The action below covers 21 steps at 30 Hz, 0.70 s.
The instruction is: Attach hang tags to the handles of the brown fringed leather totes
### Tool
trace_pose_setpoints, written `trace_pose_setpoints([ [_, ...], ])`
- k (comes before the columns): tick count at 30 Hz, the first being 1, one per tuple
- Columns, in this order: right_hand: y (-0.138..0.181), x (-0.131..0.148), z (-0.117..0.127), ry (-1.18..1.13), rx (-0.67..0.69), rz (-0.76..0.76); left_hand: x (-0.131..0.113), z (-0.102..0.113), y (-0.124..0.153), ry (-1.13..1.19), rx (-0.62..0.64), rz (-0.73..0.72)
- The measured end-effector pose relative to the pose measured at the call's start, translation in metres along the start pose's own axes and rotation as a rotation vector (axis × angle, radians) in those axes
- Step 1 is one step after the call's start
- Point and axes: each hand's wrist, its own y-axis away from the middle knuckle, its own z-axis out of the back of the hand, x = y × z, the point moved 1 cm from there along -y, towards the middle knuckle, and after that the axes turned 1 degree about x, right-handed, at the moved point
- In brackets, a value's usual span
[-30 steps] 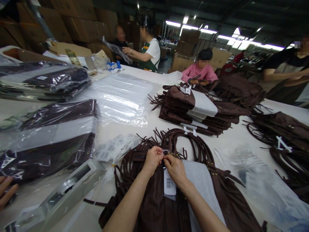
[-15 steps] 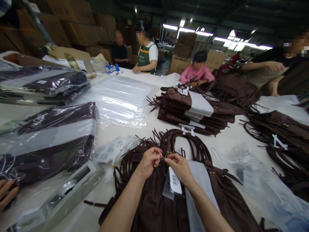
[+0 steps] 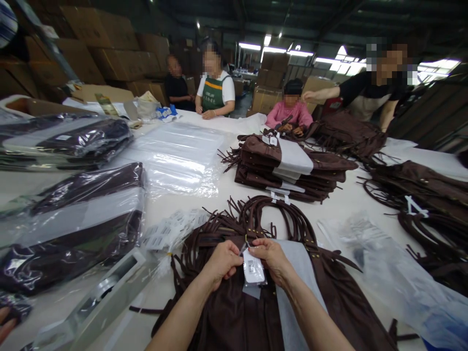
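My left hand [image 3: 220, 262] and my right hand [image 3: 272, 259] meet over a stack of dark brown bags [image 3: 234, 312] lying flat in front of me. Both hands have their fingers curled around a white barcode tag [image 3: 253, 269] that hangs from the bag's top edge by a thin loop. The bags' brown handles [image 3: 278, 214] arch away from my hands across the table. A white paper sheet [image 3: 302, 273] lies on the bag just right of my right hand.
Bagged brown items in clear plastic [image 3: 73, 219] lie at left, a metal tool [image 3: 106, 297] at lower left, loose tags [image 3: 171, 226] beside it. More brown bag stacks [image 3: 288, 165] sit ahead and at right [image 3: 431, 195]. Several people work along the far edge of the white table [image 3: 347, 200].
My hands have dropped slightly toward me, from pinching the loop at the handle rivets to holding the tag flat on the bag. The view tilted; a person at far right moved in.
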Motion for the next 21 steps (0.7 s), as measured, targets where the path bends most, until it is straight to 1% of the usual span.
trace_pose_setpoints([
  [2,0.002,0.001,0.002,0.029,0.006,-0.027,0.000,-0.003,0.002,-0.069,-0.006,0.011],
  [5,0.008,0.005,0.002,0.068,0.043,-0.077,-0.001,-0.002,0.003,-0.107,0.028,0.010],
  [10,0.016,0.007,0.000,0.077,0.094,-0.137,0.000,0.002,0.008,-0.074,0.094,-0.029],
  [14,0.015,0.005,-0.001,0.031,0.115,-0.163,0.003,0.003,0.016,-0.058,0.147,-0.020],
  [17,0.013,0.002,-0.002,-0.019,0.086,-0.141,0.005,0.003,0.022,-0.049,0.176,-0.010],
  [21,0.008,-0.003,-0.007,-0.084,-0.023,-0.073,0.012,0.002,0.031,-0.031,0.222,-0.012],
])
